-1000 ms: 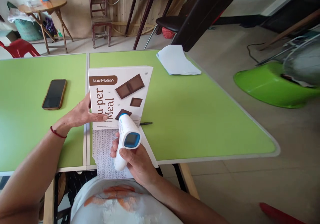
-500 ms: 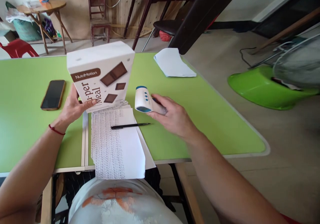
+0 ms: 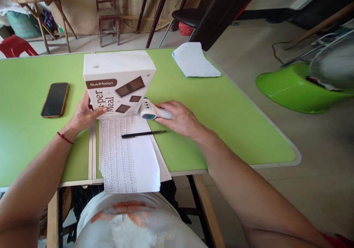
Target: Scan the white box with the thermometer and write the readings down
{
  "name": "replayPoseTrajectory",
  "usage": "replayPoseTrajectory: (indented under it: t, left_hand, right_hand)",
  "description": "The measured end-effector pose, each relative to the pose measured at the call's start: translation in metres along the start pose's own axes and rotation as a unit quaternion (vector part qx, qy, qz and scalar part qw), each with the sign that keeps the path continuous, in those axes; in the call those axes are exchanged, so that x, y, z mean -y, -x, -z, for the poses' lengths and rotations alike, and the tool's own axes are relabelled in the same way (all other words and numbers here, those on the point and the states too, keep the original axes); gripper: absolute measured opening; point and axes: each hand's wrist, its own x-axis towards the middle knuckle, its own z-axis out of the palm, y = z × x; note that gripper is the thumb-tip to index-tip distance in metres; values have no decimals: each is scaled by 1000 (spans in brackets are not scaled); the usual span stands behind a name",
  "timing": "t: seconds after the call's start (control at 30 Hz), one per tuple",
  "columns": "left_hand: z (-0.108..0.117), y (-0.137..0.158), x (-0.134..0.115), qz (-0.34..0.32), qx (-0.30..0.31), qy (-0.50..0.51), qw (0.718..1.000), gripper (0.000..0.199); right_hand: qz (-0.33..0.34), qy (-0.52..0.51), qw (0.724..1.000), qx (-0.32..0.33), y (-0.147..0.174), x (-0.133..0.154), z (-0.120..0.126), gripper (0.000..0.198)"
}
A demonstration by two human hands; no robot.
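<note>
My left hand (image 3: 85,111) grips the lower left corner of a white NutriMotion box (image 3: 110,65) printed with brown chocolate squares. The box stands tilted over the far end of handwritten paper sheets (image 3: 124,155). In my right hand (image 3: 181,119) is a white and blue infrared thermometer (image 3: 149,109), held by its handle, with its head close beside the box's lower right edge. Whether the two touch I cannot tell. A black pen (image 3: 143,134) lies across the sheets, nearer to me than both hands.
The green table (image 3: 235,130) carries a phone (image 3: 55,100) at left and folded white papers (image 3: 195,60) at the far right. A dark slanted post (image 3: 224,17) rises behind the table. On the floor at right sits a bright green plastic tub (image 3: 290,89).
My right hand has moved left and slightly down, bringing the thermometer close to the box. My left hand has shifted the box a little right. The camera view has tilted slightly.
</note>
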Motion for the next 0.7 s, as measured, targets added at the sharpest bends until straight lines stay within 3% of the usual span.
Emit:
replayPoseTrajectory:
  t: [0.1, 0.17, 0.27, 0.33, 0.4, 0.5, 0.6, 0.7]
  left_hand:
    - [1, 1, 0, -1, -28, -32, 999, 71]
    - [3, 0, -7, -25, -107, -83, 991, 79]
    - [4, -1, -29, -133, -266, -144, 944, 67]
    - [2, 1, -47, -222, -300, -157, 914, 53]
    - [-4, 7, -63, -276, -215, -185, 918, 33]
    - [-19, 19, -75, -256, 27, -223, 940, 15]
    - [-36, 31, -74, -211, 184, -255, 926, 36]
    - [-50, 39, -71, -170, 272, -321, 891, 57]
  right_hand:
    - [67, 21, 996, -57, 7, 7, 12, 22]
    - [112, 12, 993, -31, 14, 16, 18, 15]
    - [166, 34, 984, 61, 24, 27, 20, 13]
    - [190, 56, 977, 78, 28, 29, 19, 14]
    - [204, 42, 976, 69, 29, 26, 22, 18]
    - [169, -38, 985, 4, 25, 23, 32, 14]
    - [54, -184, 976, -106, 16, 35, 37, 3]
    - [-52, -358, 923, -127, 4, 58, 25, 6]
